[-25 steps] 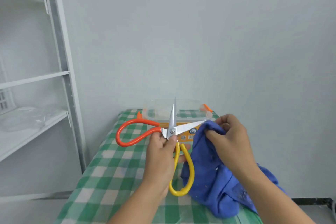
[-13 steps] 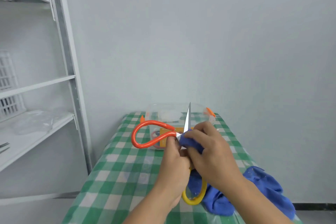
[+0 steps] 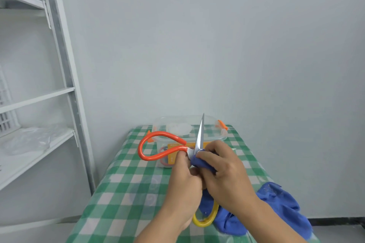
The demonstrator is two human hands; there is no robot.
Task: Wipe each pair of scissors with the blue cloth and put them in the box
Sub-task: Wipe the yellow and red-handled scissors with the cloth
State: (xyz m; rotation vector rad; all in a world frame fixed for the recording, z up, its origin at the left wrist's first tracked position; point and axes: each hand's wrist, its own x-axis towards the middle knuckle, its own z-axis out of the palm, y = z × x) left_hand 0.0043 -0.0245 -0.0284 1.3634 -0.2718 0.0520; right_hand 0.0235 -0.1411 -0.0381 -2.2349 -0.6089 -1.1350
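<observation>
Scissors (image 3: pixel 199 140) gripped at pivot by left hand (image 3: pixel 184 181), right hand (image 3: pixel 225 171) fingers pinching blue cloth (image 3: pixel 199 162) round blade

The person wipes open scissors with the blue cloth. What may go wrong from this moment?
1. The scissors are open, and the right hand pinches the blue cloth around one blade near the pivot; the edge may cut through the cloth to the fingers.
2. The other blade stands bare, tip up, beside that hand; a slip of the left hand could bring it against skin.
</observation>
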